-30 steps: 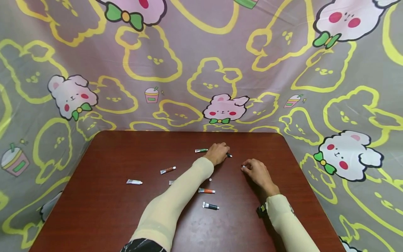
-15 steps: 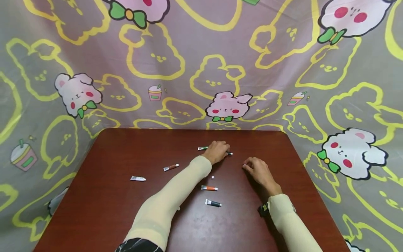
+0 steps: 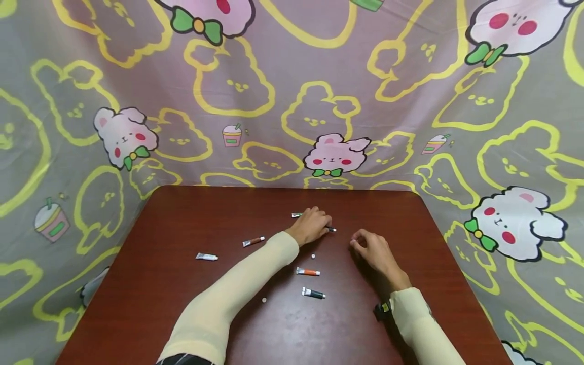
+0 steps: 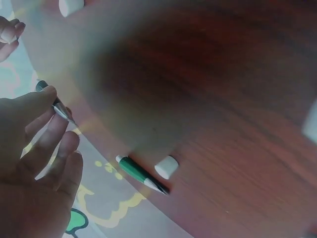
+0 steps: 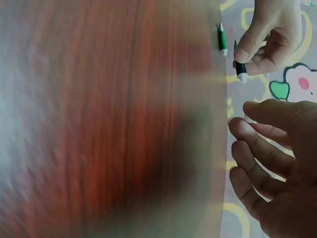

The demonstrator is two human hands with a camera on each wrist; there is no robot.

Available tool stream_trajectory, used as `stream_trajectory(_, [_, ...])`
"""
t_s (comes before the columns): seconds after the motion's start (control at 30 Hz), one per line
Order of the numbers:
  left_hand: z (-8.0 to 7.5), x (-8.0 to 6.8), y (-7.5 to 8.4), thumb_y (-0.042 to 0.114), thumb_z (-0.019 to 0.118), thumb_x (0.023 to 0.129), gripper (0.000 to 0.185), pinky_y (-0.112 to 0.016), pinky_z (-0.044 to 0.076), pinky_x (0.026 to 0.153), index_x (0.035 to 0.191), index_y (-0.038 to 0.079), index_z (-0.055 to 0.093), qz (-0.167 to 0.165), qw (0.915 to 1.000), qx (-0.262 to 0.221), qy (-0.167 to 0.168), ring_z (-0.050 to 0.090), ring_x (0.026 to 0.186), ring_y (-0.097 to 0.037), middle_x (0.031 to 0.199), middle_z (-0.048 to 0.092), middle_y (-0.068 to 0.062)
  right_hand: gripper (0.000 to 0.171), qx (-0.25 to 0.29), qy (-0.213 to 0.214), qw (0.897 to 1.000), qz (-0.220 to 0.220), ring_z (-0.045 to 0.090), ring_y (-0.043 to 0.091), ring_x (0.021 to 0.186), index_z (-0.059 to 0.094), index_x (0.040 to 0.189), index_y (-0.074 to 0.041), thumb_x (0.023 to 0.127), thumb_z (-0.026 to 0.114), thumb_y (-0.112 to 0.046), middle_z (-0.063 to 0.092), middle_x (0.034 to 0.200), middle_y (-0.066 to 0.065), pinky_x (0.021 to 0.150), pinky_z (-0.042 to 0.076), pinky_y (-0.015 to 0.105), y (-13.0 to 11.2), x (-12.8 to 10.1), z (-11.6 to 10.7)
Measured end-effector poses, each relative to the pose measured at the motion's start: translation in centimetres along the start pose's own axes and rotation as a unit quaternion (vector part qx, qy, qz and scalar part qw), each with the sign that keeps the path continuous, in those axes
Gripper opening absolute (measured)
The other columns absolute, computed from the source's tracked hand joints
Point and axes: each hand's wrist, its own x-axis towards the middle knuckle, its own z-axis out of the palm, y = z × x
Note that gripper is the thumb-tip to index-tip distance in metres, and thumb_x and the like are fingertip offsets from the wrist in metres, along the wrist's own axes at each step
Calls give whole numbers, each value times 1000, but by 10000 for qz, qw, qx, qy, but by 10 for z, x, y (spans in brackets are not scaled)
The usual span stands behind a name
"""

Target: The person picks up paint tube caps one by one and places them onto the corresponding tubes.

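My left hand [image 3: 315, 224] reaches to the far middle of the brown table [image 3: 182, 218] and pinches a dark paint tube [image 3: 331, 229] between thumb and fingers. The same tube [image 4: 53, 101] shows in the left wrist view and the tube [image 5: 240, 69] in the right wrist view. A green tube [image 3: 296, 215] lies just behind that hand, with a small white cap [image 4: 166, 167] beside it. My right hand [image 3: 368, 246] rests on the table to the right, its fingers [image 5: 257, 148] curled, seemingly pinching a small white cap.
Loose tubes lie on the table: a brown one [image 3: 253, 241], a white one [image 3: 207, 257], an orange one [image 3: 307, 272] and a black one [image 3: 313, 293]. Small white caps [image 3: 313, 256] [image 3: 263, 300] sit among them. A cartoon-printed cloth [image 3: 319, 101] hangs behind and around.
The head view has shifted a little. My left hand has drawn slightly toward me with the dark tube and now covers more of the green tube. The right hand has barely moved.
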Motion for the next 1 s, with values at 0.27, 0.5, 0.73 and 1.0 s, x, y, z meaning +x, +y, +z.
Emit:
stream_trajectory(0.27, [-6, -31, -4, 26, 76, 103, 11, -40, 57, 89, 109, 18, 79, 277, 9989, -242, 276, 73, 102, -22, 107, 80, 0, 6, 183, 66, 9997, -113, 68, 17, 83, 77, 101, -12, 98, 82, -15, 76, 89, -1, 79, 54, 41, -15, -8, 9])
stream_trajectory(0.5, [-14, -50, -5, 27, 77, 103, 13, -39, 59, 96, 112, 18, 79, 428, 9983, -107, 392, 76, 104, -18, 109, 80, 1, 10, 267, 302, 9974, -593, 68, 18, 87, 79, 101, -10, 97, 83, -18, 78, 95, 0, 80, 55, 40, -32, -8, 10])
stream_trajectory(0.73, [-23, -67, 1, 26, 80, 99, 9, -41, 59, 87, 104, 18, 78, 666, 9958, -49, 629, 75, 95, -19, 100, 80, 1, 9, 280, 244, 9952, -907, 71, 22, 93, 82, 107, -8, 100, 79, -13, 79, 102, 4, 82, 59, 45, -48, -9, 9])
stream_trajectory(1.0, [-27, -81, 10, 28, 80, 100, 13, -38, 57, 82, 110, 19, 79, 651, 9963, -136, 538, 75, 96, -19, 105, 80, 2, 12, 444, 264, 9937, -999, 74, 22, 94, 80, 111, -8, 99, 80, -9, 80, 102, 4, 81, 64, 44, -59, -16, 14])
